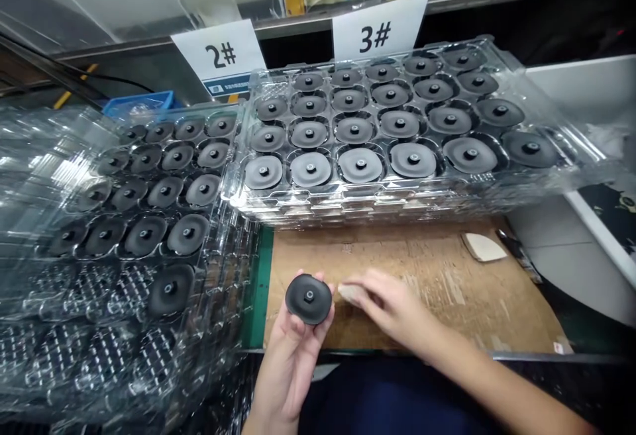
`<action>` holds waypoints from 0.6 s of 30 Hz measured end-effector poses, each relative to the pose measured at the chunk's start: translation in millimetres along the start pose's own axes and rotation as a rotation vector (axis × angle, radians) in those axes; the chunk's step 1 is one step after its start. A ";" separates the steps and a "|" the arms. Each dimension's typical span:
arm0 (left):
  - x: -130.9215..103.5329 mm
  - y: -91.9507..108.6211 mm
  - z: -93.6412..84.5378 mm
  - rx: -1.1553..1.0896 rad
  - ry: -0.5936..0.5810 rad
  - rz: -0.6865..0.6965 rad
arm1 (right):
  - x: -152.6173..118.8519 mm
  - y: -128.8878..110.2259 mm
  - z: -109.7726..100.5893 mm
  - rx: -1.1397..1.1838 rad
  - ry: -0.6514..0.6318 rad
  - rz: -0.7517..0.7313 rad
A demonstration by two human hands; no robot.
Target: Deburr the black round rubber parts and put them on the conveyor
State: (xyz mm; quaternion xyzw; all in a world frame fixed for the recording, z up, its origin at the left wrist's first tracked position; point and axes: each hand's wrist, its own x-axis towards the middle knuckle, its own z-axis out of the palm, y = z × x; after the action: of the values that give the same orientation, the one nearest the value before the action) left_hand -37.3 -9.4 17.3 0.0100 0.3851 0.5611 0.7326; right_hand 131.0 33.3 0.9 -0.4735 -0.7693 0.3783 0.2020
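My left hand [298,349] holds up a black, rounded disc [318,309] with a small post at its centre, gripped by its edge over the front of the brown board. Just to its right is my right hand [392,302], closed in a pinch on a small whitish pad [352,293]. That pad is close to the disc's right rim; whether they touch I cannot tell. Similar discs fill most pockets of a clear plastic tray [318,194] behind the board. Another clear tray [89,349] on the left has discs in its back rows and bare pockets in front.
A worn brown board [422,269] covers the worktop, with an off-white, wedge-shaped pad [484,247] at its right. Paper signs marked 2# [221,56] and 3# [376,36] hang behind the stacked trays. A blue bin [139,102] stands at the back left.
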 end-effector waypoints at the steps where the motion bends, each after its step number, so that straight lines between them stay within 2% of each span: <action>1: -0.2 -2.1 1.3 0.008 -0.008 0.010 | 4.9 -11.3 -9.5 0.030 0.060 0.009; 3: -0.7 -7.3 4.2 0.029 -0.019 -0.001 | 10.5 -36.8 -23.6 0.157 0.174 -0.046; 4: -1.0 -9.9 5.5 0.038 -0.018 -0.020 | 11.0 -48.8 -28.1 0.191 0.180 -0.096; 5: -1.4 -12.0 6.9 0.045 -0.012 -0.045 | 10.5 -59.2 -31.5 0.217 0.155 -0.138; 7: -2.2 -14.5 10.1 0.063 0.014 -0.081 | 8.0 -73.1 -36.3 0.225 0.020 -0.158; 9: -2.8 -15.2 15.1 0.075 0.038 -0.073 | 6.8 -78.5 -40.1 0.202 -0.097 -0.107; 10: -3.2 -15.0 18.3 0.085 0.039 -0.067 | 6.9 -79.2 -41.4 0.186 -0.101 -0.087; 13: -4.9 -12.7 28.2 0.118 -0.005 -0.069 | 5.7 -78.1 -42.5 0.145 0.102 -0.170; 15: -6.2 -10.0 31.7 0.149 -0.020 -0.084 | 1.2 -76.8 -43.0 0.162 0.179 -0.252; 18: -6.9 -9.5 31.8 0.171 -0.014 -0.090 | -4.3 -74.7 -46.1 0.202 0.075 -0.233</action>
State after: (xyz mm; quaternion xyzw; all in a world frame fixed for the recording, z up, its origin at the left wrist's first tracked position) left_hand -11.8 -5.3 39.2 0.0590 0.4267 0.4925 0.7562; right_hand 120.9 27.7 88.0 -0.3723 -0.7690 0.4096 0.3197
